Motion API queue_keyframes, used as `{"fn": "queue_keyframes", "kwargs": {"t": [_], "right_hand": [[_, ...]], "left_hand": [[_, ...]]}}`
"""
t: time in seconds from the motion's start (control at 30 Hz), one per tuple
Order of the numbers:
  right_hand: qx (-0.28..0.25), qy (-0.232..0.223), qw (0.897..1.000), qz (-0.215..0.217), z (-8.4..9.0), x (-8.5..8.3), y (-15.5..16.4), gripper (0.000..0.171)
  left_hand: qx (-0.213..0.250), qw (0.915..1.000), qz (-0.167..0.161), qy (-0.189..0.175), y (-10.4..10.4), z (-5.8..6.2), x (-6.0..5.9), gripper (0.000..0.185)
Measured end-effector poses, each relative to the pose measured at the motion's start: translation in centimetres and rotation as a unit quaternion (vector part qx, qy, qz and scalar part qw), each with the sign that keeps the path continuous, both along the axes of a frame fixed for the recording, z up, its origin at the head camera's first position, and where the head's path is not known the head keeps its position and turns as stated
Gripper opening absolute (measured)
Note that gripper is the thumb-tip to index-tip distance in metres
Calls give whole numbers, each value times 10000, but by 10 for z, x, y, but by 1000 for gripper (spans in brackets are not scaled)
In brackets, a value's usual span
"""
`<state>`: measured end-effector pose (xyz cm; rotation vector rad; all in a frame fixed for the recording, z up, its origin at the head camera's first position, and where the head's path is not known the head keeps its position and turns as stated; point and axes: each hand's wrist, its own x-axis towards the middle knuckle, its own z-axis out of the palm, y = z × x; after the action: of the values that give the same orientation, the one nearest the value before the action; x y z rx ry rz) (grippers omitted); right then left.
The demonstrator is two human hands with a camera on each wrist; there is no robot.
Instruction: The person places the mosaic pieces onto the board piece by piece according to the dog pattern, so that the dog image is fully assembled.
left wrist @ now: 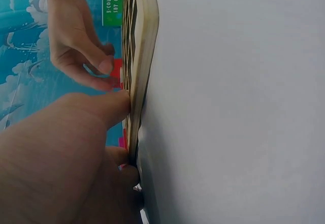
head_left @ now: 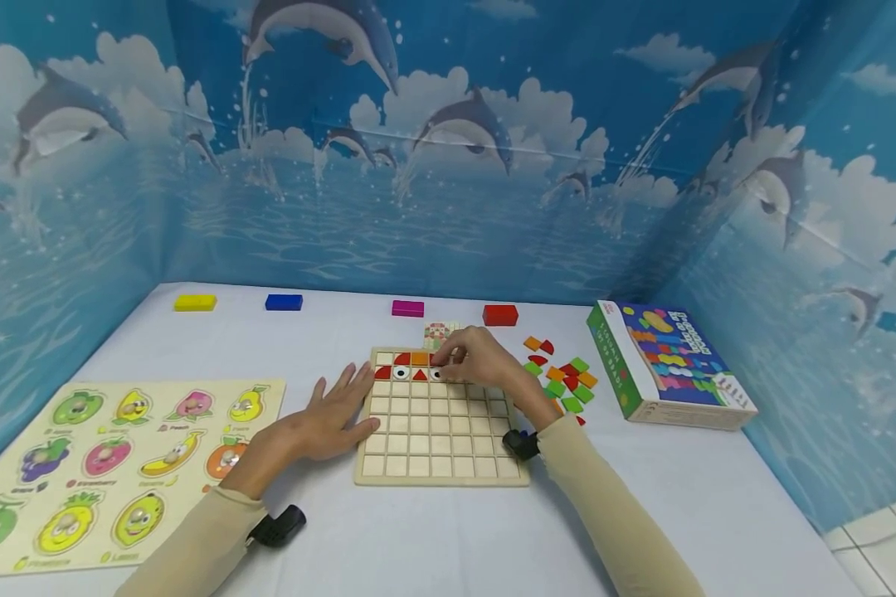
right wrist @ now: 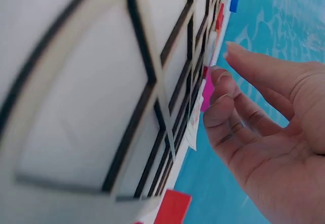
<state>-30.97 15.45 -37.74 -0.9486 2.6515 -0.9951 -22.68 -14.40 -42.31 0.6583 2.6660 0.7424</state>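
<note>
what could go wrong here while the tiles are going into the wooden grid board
The right hand reaches over the filled top row of the square wooden grid board; it could knock the red triangle tile out of its cell. The left hand only rests flat at the board's left edge, so the board might slide. The right sleeve could sweep the loose coloured wooden tiles beside the board.

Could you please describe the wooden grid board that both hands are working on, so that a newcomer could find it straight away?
On the white table, look at the middle, between the fruit puzzle and the colourful box. The grid board lies flat there, the left hand resting at its left edge and the right hand over its top rows. Unlike its neighbours, it is pale wood divided into small squares, mostly empty.
</note>
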Motion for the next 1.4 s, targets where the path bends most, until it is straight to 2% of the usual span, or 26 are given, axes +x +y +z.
{"fn": "queue_keyframes", "kwargs": {"t": [0.13,0.3,0.47,0.63,0.73,0.87,0.97,1.17,1.4], "right_hand": [[-139,199,9997,-89,6,1,21,18],[-241,252,9985,-432,13,4,59,22],[-338,122,9961,-807,8,7,97,24],[-369,-16,9923,-1180,2,6,120,27],[-212,-207,9890,-1446,-3,4,127,25],[84,-399,9884,-1461,-10,1,126,24],[236,-456,9896,-1341,-12,1,122,25],[424,-409,9883,-1404,-12,6,120,25],[533,-496,9838,-1639,-13,5,123,28]], "left_hand": [[-80,10000,26,32,0,-5,-3,85],[-34,10000,41,81,-2,-10,-5,83],[62,9999,1,80,-6,-4,1,86],[287,9996,-59,26,-8,3,7,88],[201,9998,-9,32,-7,-3,5,86],[139,9999,35,73,-6,-9,1,84],[145,9999,-8,94,-5,-8,0,85],[229,9997,-100,58,-1,-4,0,88],[76,9999,-45,82,0,-8,-3,85]]}}
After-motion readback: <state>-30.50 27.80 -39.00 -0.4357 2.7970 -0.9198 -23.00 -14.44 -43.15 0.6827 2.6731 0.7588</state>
